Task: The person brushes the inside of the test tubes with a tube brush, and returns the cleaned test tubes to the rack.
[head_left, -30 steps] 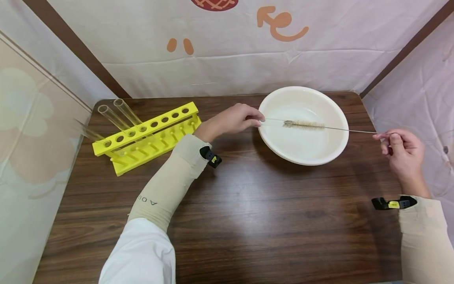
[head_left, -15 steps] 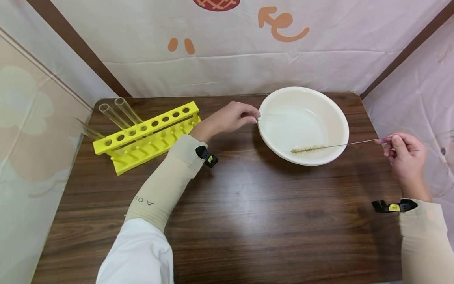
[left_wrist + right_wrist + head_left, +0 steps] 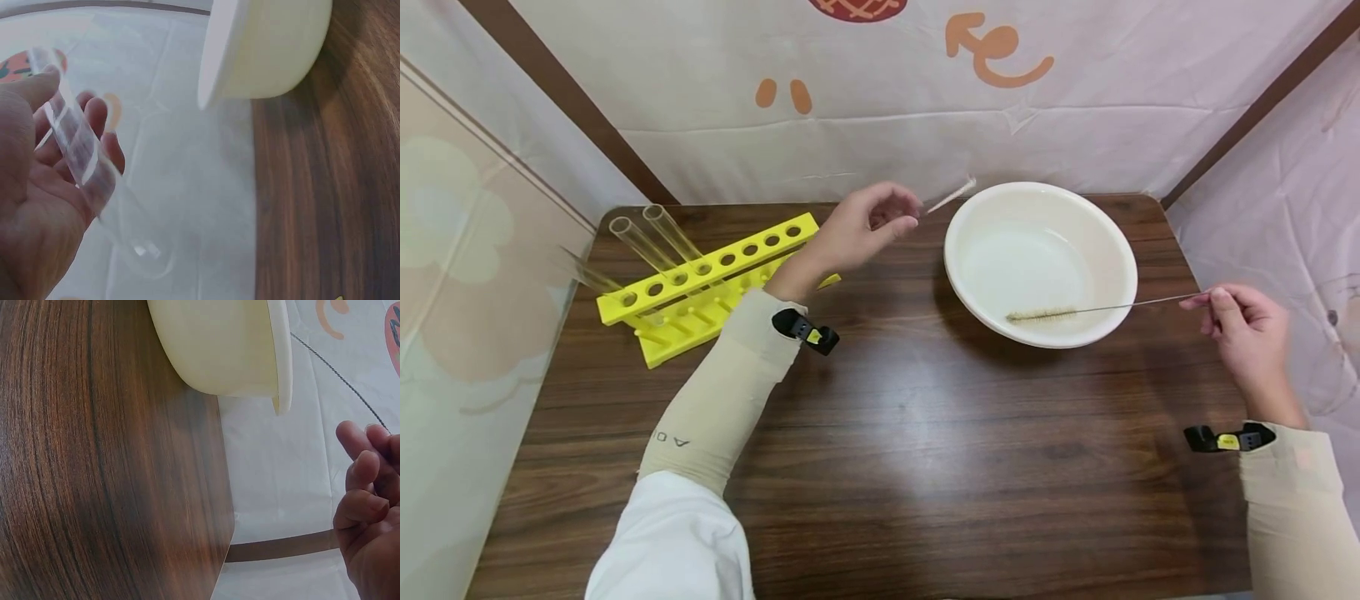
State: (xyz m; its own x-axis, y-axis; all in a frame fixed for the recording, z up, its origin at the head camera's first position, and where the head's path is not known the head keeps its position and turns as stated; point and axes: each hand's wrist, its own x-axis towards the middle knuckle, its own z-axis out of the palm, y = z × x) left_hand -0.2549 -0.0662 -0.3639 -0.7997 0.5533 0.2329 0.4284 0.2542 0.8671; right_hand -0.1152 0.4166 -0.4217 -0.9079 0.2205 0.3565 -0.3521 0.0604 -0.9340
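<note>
My left hand [image 3: 865, 221] is raised left of the white basin [image 3: 1037, 258] and holds a clear glass test tube [image 3: 87, 156]. The thumb presses the tube near one end in the left wrist view, and its rounded closed end extends past the fingers. In the head view, part of the tube shows right of that hand, close to the basin's back left rim. At the right, my right hand [image 3: 1255, 342] pinches the wire handle of a test tube brush [image 3: 1041, 314]. The bristles lie low over the front inside of the basin; the wire crosses its right rim.
A yellow test tube rack [image 3: 738, 257] stands on the left of the brown wooden table [image 3: 925, 467], partly behind my left forearm. Three clear test tubes [image 3: 643, 246] lean in its left holes. Printed cloth walls [image 3: 880, 150] enclose the table's back and sides.
The brush has come out of the tube's mouth and dropped toward the basin's front wall. My left hand has lifted the tube left and back, out from over the basin, turning it.
</note>
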